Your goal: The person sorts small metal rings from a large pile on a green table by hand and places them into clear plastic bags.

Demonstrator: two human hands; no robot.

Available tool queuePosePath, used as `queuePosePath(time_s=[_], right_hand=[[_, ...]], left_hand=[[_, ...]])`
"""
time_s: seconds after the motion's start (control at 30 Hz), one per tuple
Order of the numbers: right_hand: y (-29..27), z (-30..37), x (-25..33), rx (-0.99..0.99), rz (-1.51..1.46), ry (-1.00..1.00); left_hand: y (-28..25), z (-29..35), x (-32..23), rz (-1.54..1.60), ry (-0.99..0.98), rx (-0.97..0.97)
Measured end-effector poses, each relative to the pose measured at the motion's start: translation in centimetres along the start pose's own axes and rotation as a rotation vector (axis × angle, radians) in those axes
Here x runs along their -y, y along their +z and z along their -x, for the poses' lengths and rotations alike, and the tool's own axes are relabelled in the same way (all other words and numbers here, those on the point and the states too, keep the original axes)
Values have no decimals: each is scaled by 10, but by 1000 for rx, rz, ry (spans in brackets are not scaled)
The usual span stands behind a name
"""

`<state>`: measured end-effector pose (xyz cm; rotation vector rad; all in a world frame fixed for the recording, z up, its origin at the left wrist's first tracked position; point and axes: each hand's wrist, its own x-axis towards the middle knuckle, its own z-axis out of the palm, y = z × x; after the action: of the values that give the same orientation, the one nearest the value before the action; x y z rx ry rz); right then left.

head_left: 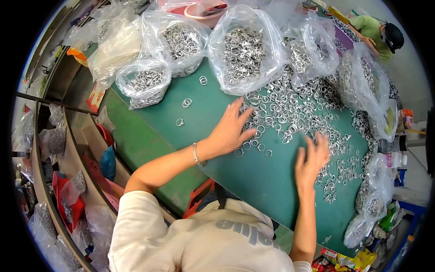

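Loose silver rings (290,111) lie spread over the green tabletop (253,181), thickest at the back right. My left hand (230,129) is at the near left edge of this spread, fingers apart, its tips close to the rings. Over the table at the near side of the pile, my right hand (312,156) has its fingers spread, somewhat blurred. Neither hand shows anything held. An open clear plastic bag full of silver pieces (244,54) stands just beyond my left hand. A few single rings (186,103) lie apart on the left.
More open bags of rings (147,84) stand along the back, with further bags (374,204) down the right edge. A pink basin (204,13) sits behind. Shelves (68,149) with packed bags line the left. Another person (376,34) is at the far right.
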<state>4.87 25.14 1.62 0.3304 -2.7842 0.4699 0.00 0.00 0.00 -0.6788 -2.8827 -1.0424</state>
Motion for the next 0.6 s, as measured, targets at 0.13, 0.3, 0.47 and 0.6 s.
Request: queuePosePath(time_s=[0.13,0.3,0.47,0.6], right_hand=[[4,-12,45,173,-204,-110],[9,3,20,255,-167,-150],[-16,22,-7,98,-171,-148],[-31,41,-19,25,-345,45]], left_hand=[[-7,27,-23,57,167,178],[22,38,-37,278,253,213],[29,1,-41,615,248,148],[20,-22,-33,1089,-196,310]])
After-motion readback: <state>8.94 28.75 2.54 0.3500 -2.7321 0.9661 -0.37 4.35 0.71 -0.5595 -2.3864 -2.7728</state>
